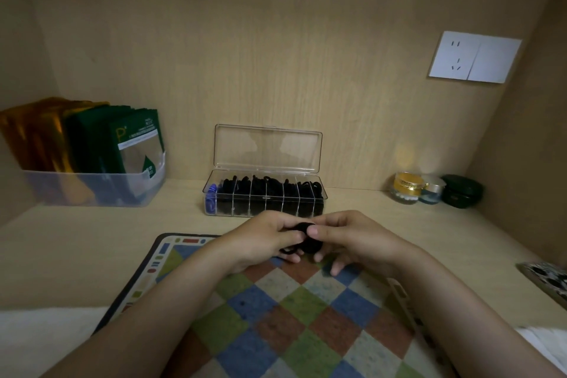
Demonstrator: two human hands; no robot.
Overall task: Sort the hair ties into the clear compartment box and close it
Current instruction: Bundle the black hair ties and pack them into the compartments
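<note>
Above a checkered cloth mat, left hand and right hand pinch a bunch of soft, light black elastic hair ties with curled fingers, just before the open clear plastic compartment box; they likely stretch and snag, best pinched singly.

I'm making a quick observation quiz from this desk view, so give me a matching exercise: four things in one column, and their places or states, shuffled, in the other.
Things
1. clear compartment box
2. loose black hair ties
3. gold-lidded jar
4. green packets

Places or states
A. standing in the clear bin, far left
B. pinched between left hand and right hand
C. lid up, by the back wall
D. far right, beside the silver-lidded jar

Pairs: 1-C, 2-B, 3-D, 4-A
</note>
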